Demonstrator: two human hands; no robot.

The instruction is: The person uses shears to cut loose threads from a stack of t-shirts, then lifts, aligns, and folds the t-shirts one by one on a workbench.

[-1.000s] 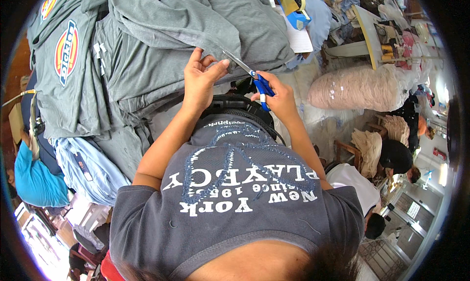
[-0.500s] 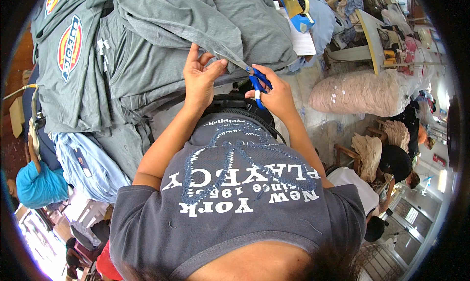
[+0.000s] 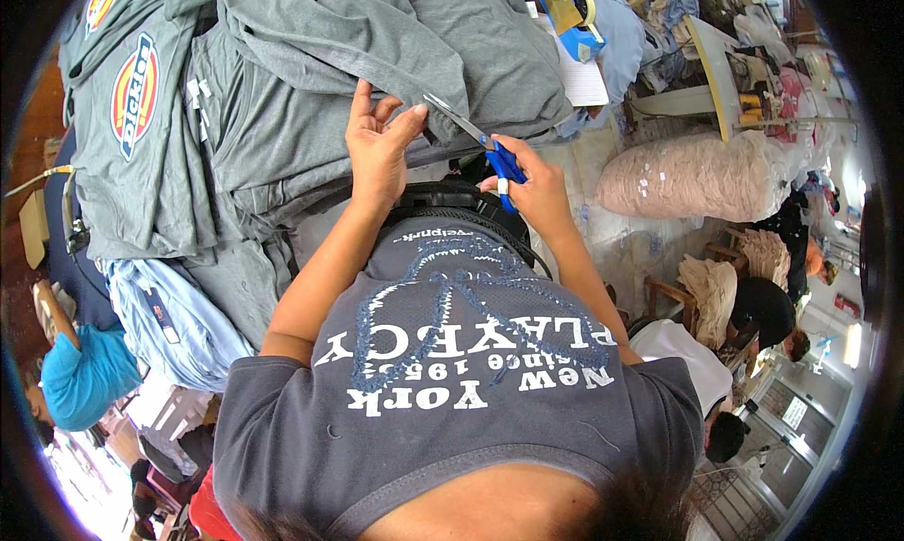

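My left hand [image 3: 379, 155] is at the near edge of a grey T-shirt [image 3: 377, 47], its fingers partly hidden by the cloth and its thumb bent in, gripping the edge. My right hand [image 3: 535, 188] is wrapped round blue-handled scissors [image 3: 507, 172]. Their metal blades point up and left, lying along the shirt's edge just right of my left thumb. The blades look nearly together. Any thread at their tips is too small to make out. More grey T-shirts [image 3: 273, 145] lie heaped under and left of my hands, one with a colourful printed badge [image 3: 137, 96].
Light blue garments [image 3: 179, 324] hang at the left, near a person in a blue shirt [image 3: 87, 376]. A blue tape dispenser [image 3: 582, 42] stands on white paper at the far right. Beyond it lies a large wrapped beige bundle [image 3: 678, 176]. Other people sit at the lower right.
The scissors have shifted slightly right and down, and their handles have drawn closer together. My left hand has moved slightly left. The person in blue has shifted.
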